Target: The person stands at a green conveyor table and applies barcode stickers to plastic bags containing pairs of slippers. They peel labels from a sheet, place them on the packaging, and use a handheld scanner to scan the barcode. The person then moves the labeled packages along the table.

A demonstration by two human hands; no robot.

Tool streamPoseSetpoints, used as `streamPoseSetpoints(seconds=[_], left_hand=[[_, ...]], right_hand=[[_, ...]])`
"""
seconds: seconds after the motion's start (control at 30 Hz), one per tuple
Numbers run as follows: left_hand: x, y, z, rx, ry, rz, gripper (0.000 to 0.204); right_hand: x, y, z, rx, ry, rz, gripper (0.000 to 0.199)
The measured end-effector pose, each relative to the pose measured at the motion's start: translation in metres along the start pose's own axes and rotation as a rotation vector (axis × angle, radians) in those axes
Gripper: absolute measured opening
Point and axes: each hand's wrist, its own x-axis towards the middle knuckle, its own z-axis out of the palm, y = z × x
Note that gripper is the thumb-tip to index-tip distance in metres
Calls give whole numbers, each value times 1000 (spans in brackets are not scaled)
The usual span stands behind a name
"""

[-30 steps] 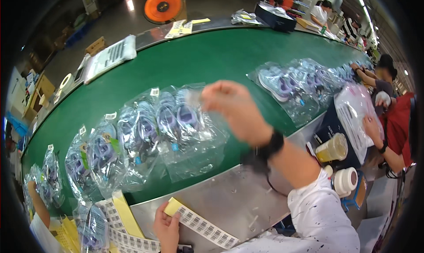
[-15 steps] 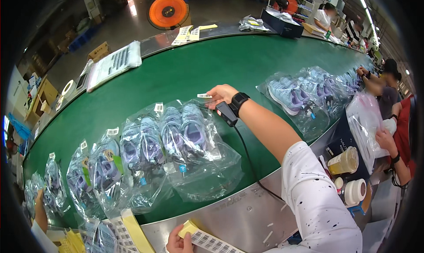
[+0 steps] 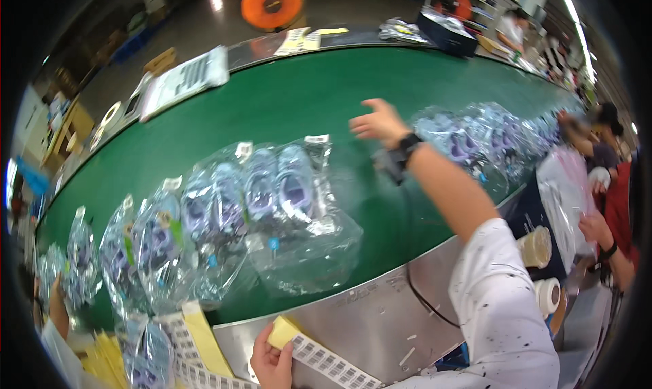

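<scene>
Nearest me, a person's left hand [image 3: 274,363] pinches the yellow end of a strip of barcode labels [image 3: 334,363] between thumb and fingers; the strip slants away to the right, above the metal edge of the bench [image 3: 272,338]. To the left lie more label sheets [image 3: 193,341], beside a plastic bag of pale blue shoes [image 3: 146,355].

Farther in, a row of bagged shoes sits on the bench's green surface. The rightmost bagged pair [image 3: 280,188] lies beyond the left hand, with a white label [image 3: 316,139] at its upper right corner.

The right hand [image 3: 380,122], blurred, is released, its fingers loosely extended over the green surface. It is to the right of that label, apart from it, and left of another bagged group [image 3: 468,134]. A dark corded device [image 3: 390,166] hangs by its wrist.

Beyond the bench stands an orange fan [image 3: 273,6].
</scene>
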Motion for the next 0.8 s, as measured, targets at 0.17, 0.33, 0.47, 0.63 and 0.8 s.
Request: streamPoseSetpoints(seconds=[0.17,0.33,0.47,0.63,0.8], left_hand=[[4,-25,-17,-62,-44,83,45],[1,-37,-39,135,-144,62,29],[-13,-27,-38,11,-104,32,30],[-9,-23,-33,18,-77,80,32],[-15,1,-27,48,-31,105,30]], right_hand=[[-17,44,-199,-806,458,-456,49],[-12,130,-325,-761,251,-197,47],[-9,115,-232,-526,79,-148,47],[-118,36,-22,-340,-138,-270,57],[-202,-11,73,-426,-90,-710,37]])
